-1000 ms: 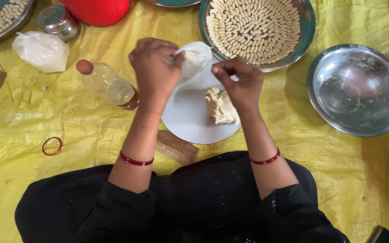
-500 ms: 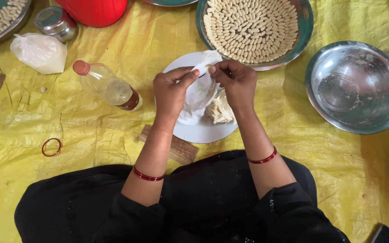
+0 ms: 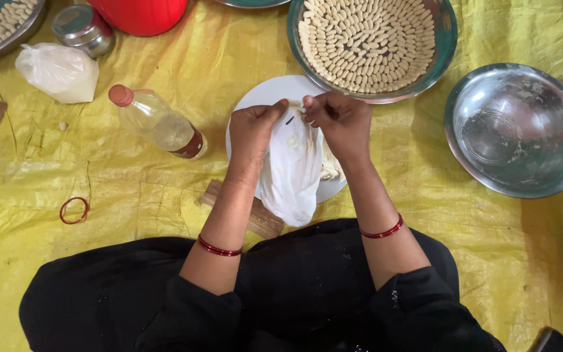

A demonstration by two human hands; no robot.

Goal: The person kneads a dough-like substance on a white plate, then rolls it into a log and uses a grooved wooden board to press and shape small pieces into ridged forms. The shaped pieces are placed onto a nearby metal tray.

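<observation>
Yellow sheet (image 3: 131,182) is spread as the work surface. White plate (image 3: 262,98) is set below the tray of shaped dough pieces (image 3: 373,45). Above the plate, a white plastic bag (image 3: 291,169) is pinched at its top by left hand (image 3: 252,133) and right hand (image 3: 340,120), fingers closed on it.

I see a clear plastic bottle (image 3: 158,124) lying tilted, orange cap, brown label band; a knotted white plastic bag (image 3: 58,72) sits beyond it, contents perhaps flour.

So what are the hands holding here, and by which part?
Both the left hand and right hand pinch the top edge of a white cloth, which hangs over the white plate.
</observation>
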